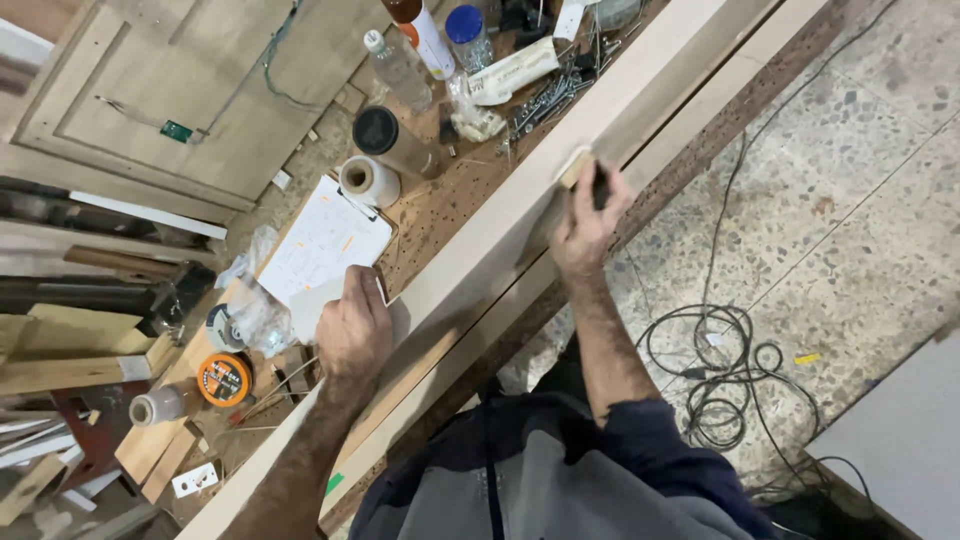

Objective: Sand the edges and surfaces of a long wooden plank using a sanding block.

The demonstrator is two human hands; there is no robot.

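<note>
Your right hand point(583, 222) grips a small sanding block point(574, 166) pressed on the long pale wooden board point(480, 250); your left hand point(354, 328) lies flat, steadying it. The board runs diagonally along the cluttered surface point(440, 205), above terrazzo floor point(850, 200) with coiled cable point(725, 375).

Your left hand point(352, 325) lay knuckles up, fingers curled down, forearm bare. Your right hand point(585, 215) reached farther forward, arm extended, fingers bent in a closed grip.
</note>
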